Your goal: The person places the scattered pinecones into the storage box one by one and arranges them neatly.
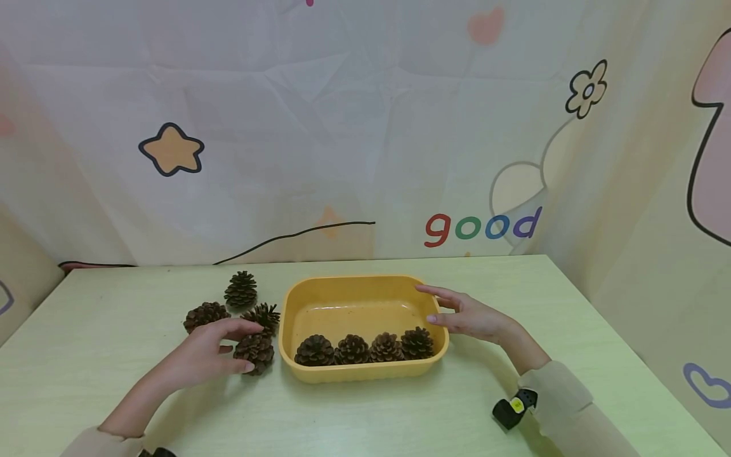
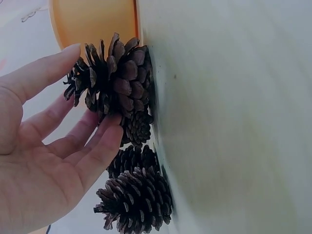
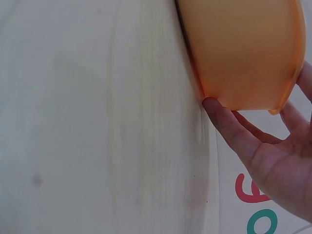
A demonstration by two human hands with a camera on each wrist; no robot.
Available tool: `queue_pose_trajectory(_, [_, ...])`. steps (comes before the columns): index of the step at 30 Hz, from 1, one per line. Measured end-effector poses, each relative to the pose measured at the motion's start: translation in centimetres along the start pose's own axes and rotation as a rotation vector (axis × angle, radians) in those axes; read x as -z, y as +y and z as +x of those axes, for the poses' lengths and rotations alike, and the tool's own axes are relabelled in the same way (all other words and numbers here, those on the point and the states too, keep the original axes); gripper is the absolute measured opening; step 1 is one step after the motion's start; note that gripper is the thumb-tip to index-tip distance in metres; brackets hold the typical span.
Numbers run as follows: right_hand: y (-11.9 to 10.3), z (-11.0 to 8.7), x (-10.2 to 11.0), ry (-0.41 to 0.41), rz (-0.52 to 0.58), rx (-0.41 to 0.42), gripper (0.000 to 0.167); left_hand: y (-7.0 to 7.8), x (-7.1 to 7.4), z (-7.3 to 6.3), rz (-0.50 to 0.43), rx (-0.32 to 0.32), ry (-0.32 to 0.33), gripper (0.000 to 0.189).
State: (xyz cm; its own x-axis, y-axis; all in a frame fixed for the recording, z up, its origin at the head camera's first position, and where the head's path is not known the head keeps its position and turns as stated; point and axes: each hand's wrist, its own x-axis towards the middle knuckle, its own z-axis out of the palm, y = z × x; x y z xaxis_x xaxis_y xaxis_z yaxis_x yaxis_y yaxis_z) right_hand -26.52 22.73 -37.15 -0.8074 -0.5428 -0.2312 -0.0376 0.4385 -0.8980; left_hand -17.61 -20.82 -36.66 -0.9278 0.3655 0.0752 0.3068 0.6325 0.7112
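Note:
Left of the yellow basin, my left hand (image 1: 207, 355) holds a pine cone (image 1: 254, 353), thumb on its near side and fingers across its top. In the left wrist view this pine cone (image 2: 122, 73) sits low by the tabletop, between thumb and fingertips. My right hand (image 1: 476, 320) grips the right end of the yellow basin (image 1: 365, 371), its thumb and a finger over the rim. The right wrist view shows another fingertip low against the basin's outer wall (image 3: 239, 58). Several pine cones (image 1: 353, 349) lie in a row along the basin's near side.
Beside my left hand stand more pine cones: one upright (image 1: 241, 290) at the back, one (image 1: 205, 314) farther left and a spiky one (image 1: 264, 316) against the basin. A printed cloth (image 1: 342, 158) hangs behind the pale table (image 1: 400, 419).

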Motion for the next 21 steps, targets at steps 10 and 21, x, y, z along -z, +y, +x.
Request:
queue_pose_trajectory(10, [-0.10, -0.15, 0.02, -0.005, -0.007, -0.001, 0.067, 0.31, -0.03, 0.01, -0.028, 0.016, -0.015, 0.049])
queue_pose_trajectory(21, [-0.09, -0.17, 0.03, -0.006, 0.001, 0.004, 0.067, 0.48, -0.03, 0.14, -0.032, 0.024, -0.012, 0.045])
